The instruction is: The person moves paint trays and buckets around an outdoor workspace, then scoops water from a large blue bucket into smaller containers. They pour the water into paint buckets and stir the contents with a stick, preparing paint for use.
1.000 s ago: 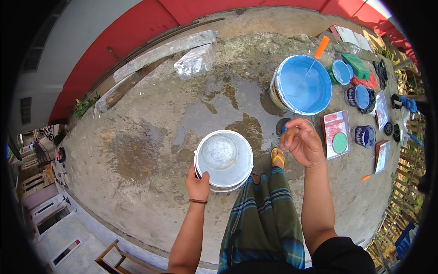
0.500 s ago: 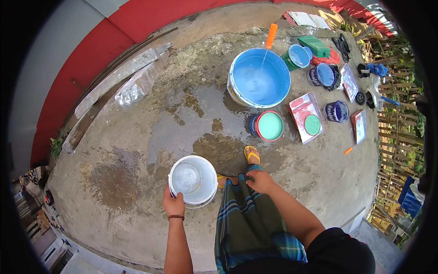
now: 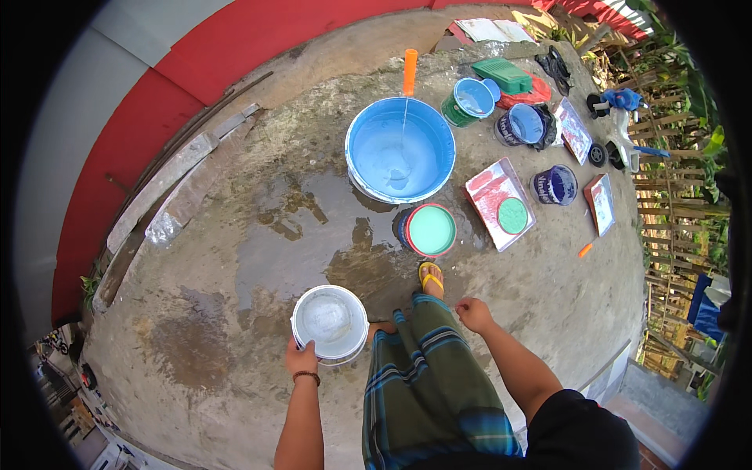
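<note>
Concrete [image 3: 548,313] spreads rough beneath a round plastic bucket [image 3: 332,323] in the left grip [image 3: 301,359].

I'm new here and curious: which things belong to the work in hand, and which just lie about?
Likely in use: white bucket, held by left fingers; big blue-lined bucket; bucket of green liquid.
Perhaps lying about: grey slabs; wheeled thing.

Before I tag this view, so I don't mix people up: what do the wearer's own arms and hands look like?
No gloves show on either hand. By the left hand, a dark reddish-brown bracelet circles the wrist; none shows by the right hand. A short black sleeve covers the right upper arm; no left sleeve is in view.
</note>
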Demonstrator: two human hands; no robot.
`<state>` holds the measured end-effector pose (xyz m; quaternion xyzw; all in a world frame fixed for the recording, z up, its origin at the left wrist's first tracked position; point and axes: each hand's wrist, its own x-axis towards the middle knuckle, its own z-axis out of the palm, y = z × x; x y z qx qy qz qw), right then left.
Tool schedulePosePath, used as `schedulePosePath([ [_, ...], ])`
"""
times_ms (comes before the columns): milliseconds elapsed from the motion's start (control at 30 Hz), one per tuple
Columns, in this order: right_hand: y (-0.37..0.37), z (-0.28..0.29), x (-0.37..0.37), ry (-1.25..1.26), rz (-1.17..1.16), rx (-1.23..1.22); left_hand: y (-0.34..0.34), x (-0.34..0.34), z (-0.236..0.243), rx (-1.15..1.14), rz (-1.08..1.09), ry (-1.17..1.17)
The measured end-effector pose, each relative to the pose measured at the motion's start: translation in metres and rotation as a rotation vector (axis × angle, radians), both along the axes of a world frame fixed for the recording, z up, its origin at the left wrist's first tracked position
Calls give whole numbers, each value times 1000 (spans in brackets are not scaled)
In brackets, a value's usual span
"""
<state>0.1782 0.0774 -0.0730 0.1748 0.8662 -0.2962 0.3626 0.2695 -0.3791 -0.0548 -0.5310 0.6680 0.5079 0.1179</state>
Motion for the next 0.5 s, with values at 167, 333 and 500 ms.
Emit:
schedulePosePath([
  [167, 42, -84, -61, 22, -24, 62, 53, -40, -90, 105, 195, 19],
  [333, 62, -157, -167, 369, 209, 98, 107, -94, -212, 77, 230, 117],
  [500, 45, -202, -253, 434, 318, -68, 142, -133, -270, 97, 315, 151],
])
